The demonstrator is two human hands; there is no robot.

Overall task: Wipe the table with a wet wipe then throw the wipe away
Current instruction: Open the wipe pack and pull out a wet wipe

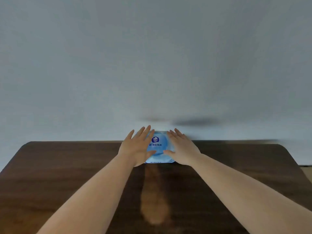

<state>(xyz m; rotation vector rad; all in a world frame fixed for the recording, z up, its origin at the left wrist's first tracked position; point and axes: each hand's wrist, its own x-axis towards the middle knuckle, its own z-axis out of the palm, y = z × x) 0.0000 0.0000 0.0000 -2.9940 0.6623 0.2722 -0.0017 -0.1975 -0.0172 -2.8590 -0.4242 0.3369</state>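
A blue and white pack of wet wipes [157, 146] lies on the dark wooden table [67, 174], near its far edge at the centre. My left hand [136, 147] rests on the pack's left side with fingers spread. My right hand [181, 147] lies over its right side, fingers apart too. Both thumbs point inward across the pack's round lid. The hands cover the pack's two ends. No loose wipe is in sight.
A plain pale wall [152, 65] rises right behind the table's far edge. The table has rounded far corners, and a lighter strip of reflection [154, 200] runs down its middle between my forearms. A bit of pale floor [306, 173] shows at the right.
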